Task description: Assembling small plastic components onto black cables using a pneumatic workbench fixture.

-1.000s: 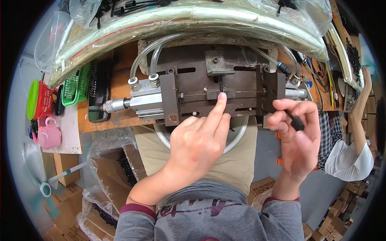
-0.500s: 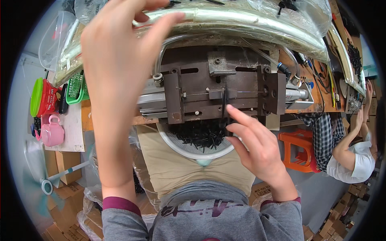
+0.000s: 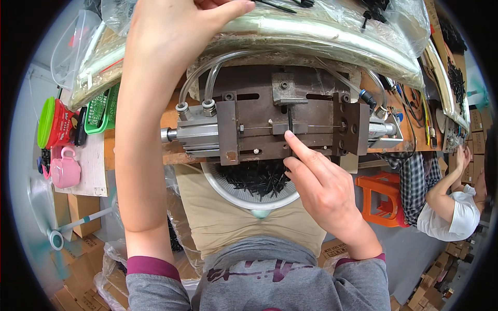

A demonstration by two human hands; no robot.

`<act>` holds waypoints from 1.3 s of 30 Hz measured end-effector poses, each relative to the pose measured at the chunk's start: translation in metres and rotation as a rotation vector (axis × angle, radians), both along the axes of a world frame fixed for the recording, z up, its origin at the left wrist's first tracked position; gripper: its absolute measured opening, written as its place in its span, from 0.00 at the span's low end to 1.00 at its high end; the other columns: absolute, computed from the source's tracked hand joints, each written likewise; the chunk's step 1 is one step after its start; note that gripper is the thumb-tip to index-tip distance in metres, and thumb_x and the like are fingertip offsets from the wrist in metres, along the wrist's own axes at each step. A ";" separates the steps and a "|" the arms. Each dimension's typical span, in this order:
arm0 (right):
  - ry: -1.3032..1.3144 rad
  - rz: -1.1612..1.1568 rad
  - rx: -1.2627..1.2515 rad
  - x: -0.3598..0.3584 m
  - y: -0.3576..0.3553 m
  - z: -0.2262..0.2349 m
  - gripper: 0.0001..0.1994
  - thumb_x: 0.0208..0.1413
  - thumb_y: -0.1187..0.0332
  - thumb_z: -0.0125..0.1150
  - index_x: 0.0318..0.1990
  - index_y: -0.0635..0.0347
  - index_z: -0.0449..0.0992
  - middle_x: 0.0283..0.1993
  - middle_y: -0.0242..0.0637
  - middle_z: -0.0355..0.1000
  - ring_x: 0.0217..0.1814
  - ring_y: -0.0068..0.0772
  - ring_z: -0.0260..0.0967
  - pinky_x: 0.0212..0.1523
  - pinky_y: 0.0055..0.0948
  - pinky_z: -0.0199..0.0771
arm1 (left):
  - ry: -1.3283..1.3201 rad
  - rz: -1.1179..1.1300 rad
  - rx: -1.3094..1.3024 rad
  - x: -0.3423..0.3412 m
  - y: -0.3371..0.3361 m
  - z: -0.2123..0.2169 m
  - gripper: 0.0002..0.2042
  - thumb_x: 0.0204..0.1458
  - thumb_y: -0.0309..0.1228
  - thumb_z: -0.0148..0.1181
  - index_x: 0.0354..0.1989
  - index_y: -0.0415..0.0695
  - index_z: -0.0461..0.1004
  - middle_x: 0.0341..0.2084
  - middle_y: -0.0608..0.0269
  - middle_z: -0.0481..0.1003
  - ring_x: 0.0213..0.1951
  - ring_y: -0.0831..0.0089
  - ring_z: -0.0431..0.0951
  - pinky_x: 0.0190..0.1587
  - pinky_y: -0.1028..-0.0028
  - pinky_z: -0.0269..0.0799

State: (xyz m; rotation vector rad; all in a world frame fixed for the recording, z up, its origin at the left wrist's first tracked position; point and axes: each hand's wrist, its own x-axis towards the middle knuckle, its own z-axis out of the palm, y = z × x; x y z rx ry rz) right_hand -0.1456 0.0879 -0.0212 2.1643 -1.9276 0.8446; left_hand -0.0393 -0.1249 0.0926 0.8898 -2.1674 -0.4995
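Note:
A thin black plastic strip [image 3: 290, 118] lies across a small metal block [image 3: 280, 128] in the middle of a brown metal fixture [image 3: 259, 142]. My right hand [image 3: 327, 186] is at the strip's near end, index fingertip pressed on it and the thumb and another finger closed about its lower part. My left hand [image 3: 176, 28] reaches over the far side, its thumb stretched out beside loose black strips [image 3: 276, 6] on clear plastic; its other fingers are partly cut off by the upper edge. Nothing shows in it.
A white basket [image 3: 220, 189] full of black pieces rests at my lap under the fixture. Metal cylinders [image 3: 197, 137] with clear hoses flank the fixture. A plastic-wrapped roll [image 3: 321, 32] bounds the far side. A pink cup [image 3: 66, 170] stands left; a co-worker [image 3: 448, 215] sits right.
My left hand has moved farther away and right, toward the loose black strips. My right hand has shifted slightly left, and the black strip now sits down against the block.

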 end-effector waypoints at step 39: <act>0.323 -0.020 0.205 -0.126 -0.163 0.105 0.09 0.55 0.69 0.59 0.39 0.65 0.73 0.42 0.48 0.73 0.48 0.51 0.72 0.50 0.44 0.72 | -0.203 -0.341 -0.199 0.025 0.121 -0.117 0.12 0.40 0.27 0.71 0.34 0.40 0.77 0.54 0.51 0.76 0.24 0.69 0.78 0.30 0.74 0.74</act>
